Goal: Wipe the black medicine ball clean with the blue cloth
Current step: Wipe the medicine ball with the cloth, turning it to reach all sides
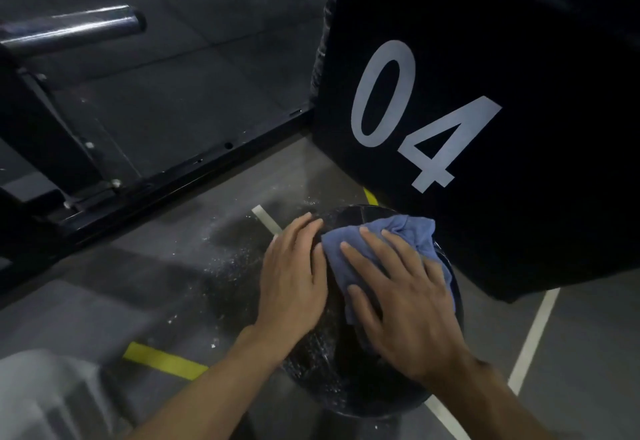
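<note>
The right hand (412,304) presses the blue cloth (391,249) flat-fingered on the black ball (346,380); the left hand (294,273), flat, steadies it. White specks remain low down, so wiping looks unfinished.

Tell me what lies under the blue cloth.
The blue cloth lies on the black medicine ball, pressed flat by the right hand. The left hand rests bare on the ball. The ball's surface beneath the cloth is hidden.

Dim grey floor (104,301) with yellow and white tape lines (dusty), black "04" box (502,93), steel rack (69,148)
</note>
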`<act>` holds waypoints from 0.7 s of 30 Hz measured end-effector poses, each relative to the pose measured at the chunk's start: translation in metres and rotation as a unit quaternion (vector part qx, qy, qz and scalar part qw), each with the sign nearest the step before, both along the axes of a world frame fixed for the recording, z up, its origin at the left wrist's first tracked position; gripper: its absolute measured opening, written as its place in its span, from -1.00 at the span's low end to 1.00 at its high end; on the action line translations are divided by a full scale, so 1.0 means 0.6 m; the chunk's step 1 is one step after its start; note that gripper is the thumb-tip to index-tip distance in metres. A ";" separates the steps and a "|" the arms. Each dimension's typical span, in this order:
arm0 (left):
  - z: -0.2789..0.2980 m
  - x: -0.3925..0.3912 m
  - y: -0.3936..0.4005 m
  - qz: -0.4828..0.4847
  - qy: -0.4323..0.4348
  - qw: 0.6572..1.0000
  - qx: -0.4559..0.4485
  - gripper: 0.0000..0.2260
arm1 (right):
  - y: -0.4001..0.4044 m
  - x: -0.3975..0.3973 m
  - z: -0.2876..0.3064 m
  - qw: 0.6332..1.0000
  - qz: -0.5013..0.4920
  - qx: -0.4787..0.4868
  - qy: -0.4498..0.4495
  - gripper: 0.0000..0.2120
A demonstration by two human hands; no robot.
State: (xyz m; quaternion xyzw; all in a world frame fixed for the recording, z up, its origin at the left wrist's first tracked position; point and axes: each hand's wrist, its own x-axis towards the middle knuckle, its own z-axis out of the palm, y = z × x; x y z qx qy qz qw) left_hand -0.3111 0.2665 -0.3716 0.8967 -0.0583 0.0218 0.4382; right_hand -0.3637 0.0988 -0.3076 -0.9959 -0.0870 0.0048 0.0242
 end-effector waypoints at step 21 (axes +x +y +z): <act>-0.025 -0.072 -0.063 -0.055 -0.031 0.990 0.123 -0.23 | -0.038 0.258 0.011 0.960 -0.083 0.104 0.245 -0.61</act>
